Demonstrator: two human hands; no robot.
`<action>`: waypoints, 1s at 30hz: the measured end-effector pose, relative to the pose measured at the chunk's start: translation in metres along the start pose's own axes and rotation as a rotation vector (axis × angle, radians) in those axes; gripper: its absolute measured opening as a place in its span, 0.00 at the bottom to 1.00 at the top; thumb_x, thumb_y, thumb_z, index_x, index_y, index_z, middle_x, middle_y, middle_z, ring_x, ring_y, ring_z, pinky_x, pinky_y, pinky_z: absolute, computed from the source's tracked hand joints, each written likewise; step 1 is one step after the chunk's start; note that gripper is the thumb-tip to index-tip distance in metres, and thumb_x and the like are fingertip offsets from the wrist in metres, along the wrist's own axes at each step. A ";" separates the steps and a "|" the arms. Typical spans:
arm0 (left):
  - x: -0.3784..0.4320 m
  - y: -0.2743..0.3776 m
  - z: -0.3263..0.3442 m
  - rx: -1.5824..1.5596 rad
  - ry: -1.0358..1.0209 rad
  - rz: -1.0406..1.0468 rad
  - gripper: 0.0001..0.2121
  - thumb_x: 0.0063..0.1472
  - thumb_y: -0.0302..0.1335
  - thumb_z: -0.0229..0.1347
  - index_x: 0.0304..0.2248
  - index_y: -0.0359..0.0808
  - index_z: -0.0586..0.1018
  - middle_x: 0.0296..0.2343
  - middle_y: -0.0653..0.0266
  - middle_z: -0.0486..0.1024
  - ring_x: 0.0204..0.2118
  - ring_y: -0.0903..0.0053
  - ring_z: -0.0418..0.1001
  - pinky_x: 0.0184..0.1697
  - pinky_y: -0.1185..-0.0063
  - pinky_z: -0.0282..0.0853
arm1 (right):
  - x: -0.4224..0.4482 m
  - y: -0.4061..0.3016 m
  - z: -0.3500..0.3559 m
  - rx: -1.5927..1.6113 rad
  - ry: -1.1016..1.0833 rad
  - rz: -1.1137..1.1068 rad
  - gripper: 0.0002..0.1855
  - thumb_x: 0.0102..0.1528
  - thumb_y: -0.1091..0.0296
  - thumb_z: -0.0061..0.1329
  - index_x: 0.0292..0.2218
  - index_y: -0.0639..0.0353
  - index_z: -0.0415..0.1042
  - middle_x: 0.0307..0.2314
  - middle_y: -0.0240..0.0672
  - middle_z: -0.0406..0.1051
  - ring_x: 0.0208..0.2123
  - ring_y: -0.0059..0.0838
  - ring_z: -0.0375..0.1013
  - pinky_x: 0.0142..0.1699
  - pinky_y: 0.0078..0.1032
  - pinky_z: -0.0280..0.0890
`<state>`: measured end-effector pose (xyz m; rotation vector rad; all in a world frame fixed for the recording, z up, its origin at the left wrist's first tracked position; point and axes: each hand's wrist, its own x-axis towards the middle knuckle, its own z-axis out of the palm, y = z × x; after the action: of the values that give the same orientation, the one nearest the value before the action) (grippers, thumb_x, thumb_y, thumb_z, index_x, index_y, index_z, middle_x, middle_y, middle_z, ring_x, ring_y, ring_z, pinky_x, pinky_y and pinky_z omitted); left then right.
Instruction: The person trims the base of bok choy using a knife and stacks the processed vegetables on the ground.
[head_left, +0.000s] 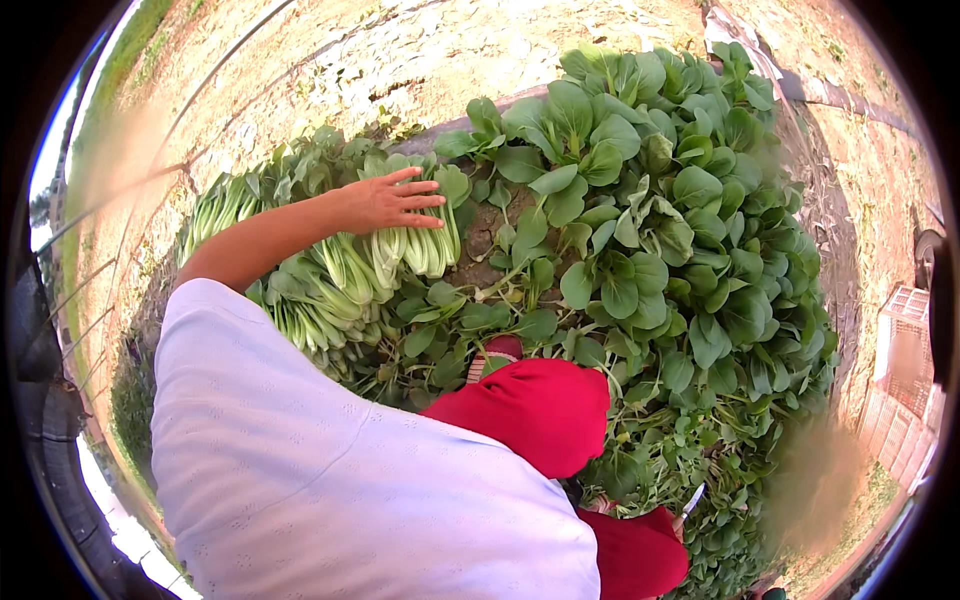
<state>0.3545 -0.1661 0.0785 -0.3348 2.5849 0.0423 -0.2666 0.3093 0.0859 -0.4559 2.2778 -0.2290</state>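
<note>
My left hand (394, 201) lies palm down with spread fingers on top of cut leafy greens with pale green stalks, like bok choy (431, 244). More of these heads (341, 281) are laid close together beside and below it. Beyond my red-trousered knee at the lower right, a small part of my right hand (678, 527) shows at a knife, whose pale blade (694, 499) points up and to the right; the rest of that hand is hidden. Standing green plants (619, 281) grow to the right of my left hand.
Dense leafy plants (720, 247) fill the right side of the bed. Loose leaves and stems (660, 442) lie around my feet. Plastic crates (904, 352) and part of a wheel (928, 255) are at the far right. Dry soil (457, 56) borders the bed, and a pale sheet (731, 34) lies at the top.
</note>
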 end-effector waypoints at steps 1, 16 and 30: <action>0.004 0.002 0.025 -0.008 0.009 0.014 0.38 0.52 0.18 0.50 0.60 0.55 0.50 0.60 0.67 0.49 0.64 0.70 0.44 0.65 0.64 0.38 | -0.004 -0.005 0.003 -0.002 -0.009 0.009 0.15 0.54 0.67 0.50 0.42 0.64 0.69 0.28 0.31 0.70 0.26 0.16 0.68 0.33 0.15 0.63; 0.046 0.017 0.045 -0.352 -0.156 -0.075 0.48 0.36 0.17 0.56 0.60 0.48 0.51 0.59 0.57 0.50 0.63 0.61 0.43 0.65 0.64 0.38 | -0.009 -0.090 0.039 0.303 -0.181 -0.211 0.15 0.55 0.65 0.50 0.41 0.64 0.69 0.29 0.30 0.71 0.29 0.15 0.68 0.36 0.15 0.63; 0.115 0.009 -0.151 -0.269 0.281 -0.394 0.31 0.46 0.13 0.43 0.54 0.38 0.63 0.40 0.53 0.71 0.47 0.62 0.66 0.63 0.61 0.40 | 0.125 -0.127 -0.001 0.995 0.238 -0.198 0.15 0.59 0.56 0.43 0.35 0.60 0.62 0.15 0.26 0.59 0.12 0.15 0.57 0.16 0.17 0.53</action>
<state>0.1816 -0.1983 0.1497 -1.0074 2.7374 0.2166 -0.3140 0.1433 0.0407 -0.1152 2.0100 -1.4816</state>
